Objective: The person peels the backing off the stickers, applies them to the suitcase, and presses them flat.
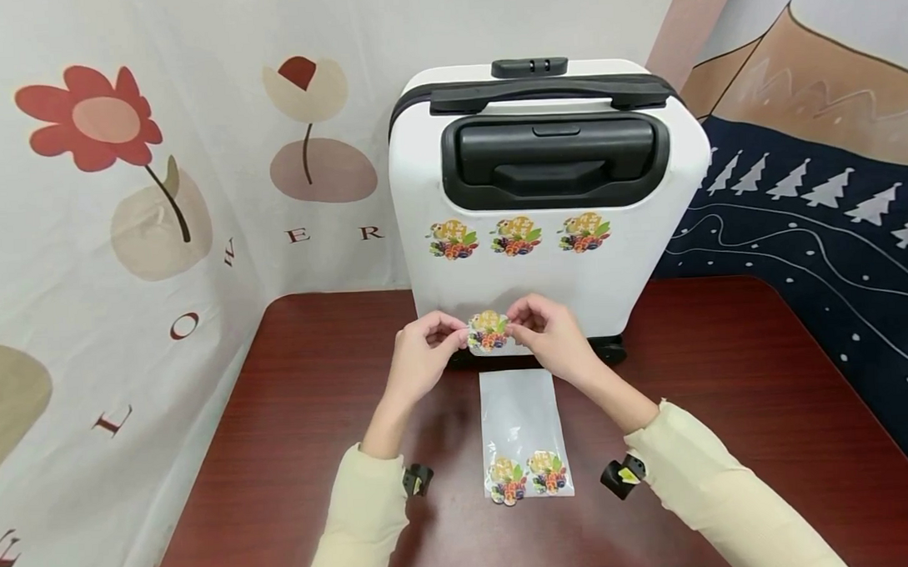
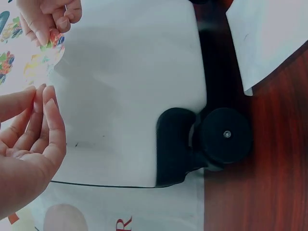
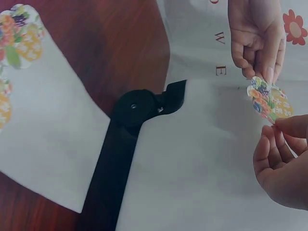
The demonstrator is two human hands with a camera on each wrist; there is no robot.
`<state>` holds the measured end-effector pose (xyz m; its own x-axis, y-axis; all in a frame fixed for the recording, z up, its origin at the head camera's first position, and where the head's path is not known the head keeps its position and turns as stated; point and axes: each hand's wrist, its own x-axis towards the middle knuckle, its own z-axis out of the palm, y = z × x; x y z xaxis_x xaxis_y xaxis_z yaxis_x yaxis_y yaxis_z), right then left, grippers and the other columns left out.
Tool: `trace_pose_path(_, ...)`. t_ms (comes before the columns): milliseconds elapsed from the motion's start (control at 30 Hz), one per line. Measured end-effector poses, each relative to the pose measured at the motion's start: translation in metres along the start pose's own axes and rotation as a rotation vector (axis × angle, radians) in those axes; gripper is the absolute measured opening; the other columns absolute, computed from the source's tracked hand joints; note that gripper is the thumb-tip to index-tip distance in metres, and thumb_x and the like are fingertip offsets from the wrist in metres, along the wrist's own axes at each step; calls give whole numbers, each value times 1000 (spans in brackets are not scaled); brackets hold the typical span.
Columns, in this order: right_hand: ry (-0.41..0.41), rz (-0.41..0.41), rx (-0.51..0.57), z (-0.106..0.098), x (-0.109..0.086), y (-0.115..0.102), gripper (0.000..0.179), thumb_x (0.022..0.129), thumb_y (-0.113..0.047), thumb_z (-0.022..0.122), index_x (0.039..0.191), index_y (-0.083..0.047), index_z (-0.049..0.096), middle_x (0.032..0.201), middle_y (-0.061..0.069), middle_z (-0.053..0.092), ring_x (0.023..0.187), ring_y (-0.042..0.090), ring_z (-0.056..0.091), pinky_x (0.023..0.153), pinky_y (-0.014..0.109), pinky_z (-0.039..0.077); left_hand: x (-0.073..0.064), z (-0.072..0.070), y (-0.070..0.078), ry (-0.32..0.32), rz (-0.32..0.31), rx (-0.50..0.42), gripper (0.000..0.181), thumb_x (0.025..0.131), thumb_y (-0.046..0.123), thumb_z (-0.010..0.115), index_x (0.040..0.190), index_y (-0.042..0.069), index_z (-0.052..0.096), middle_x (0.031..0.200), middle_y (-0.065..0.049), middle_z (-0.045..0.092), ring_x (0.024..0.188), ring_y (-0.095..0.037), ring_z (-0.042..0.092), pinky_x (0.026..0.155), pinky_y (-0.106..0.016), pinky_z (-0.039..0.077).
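Observation:
A fruit-patterned sticker (image 1: 489, 331) is held up in front of the lower face of a white suitcase (image 1: 529, 281). My left hand (image 1: 421, 355) pinches its left edge between thumb and fingers. The opposite edge is pinched by my right hand (image 1: 552, 334); the right wrist view shows the sticker (image 3: 269, 100) stretched between both hands. Three similar stickers, the middle one (image 1: 516, 236) among them, sit in a row on the suitcase below its black handle recess (image 1: 555, 161). Whether the held sticker touches the suitcase, I cannot tell.
A white sheet (image 1: 520, 406) lies on the red-brown table (image 1: 295, 456) before the suitcase, with two fruit stickers (image 1: 546, 472) at its near end. Black wheels (image 1: 608, 350) support the suitcase. Printed cloth (image 1: 214, 92) hangs behind and at the left.

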<state>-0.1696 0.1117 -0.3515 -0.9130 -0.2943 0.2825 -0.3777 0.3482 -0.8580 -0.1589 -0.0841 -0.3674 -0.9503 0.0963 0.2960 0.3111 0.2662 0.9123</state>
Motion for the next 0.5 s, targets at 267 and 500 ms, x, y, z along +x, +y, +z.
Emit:
trace_pose_path(267,66,-60,-52,8,12,-10,7,83,1,63,90,1,61,76,10,59,64,18,54,56,23,44,7,-8,4,109,11,-1,8,83,8,67,83,0,66,75,-11,64,70,-18,60,66,-24,49)
trace_pose_path(500,118,-152,-154,14,19,-17,4,82,1,63,86,0,61,76,7,60,63,15,53,56,25,44,11,-9,1,210,52,-23,10,82,7,68,84,-3,67,75,-16,65,70,-23,59,62,-20,45)
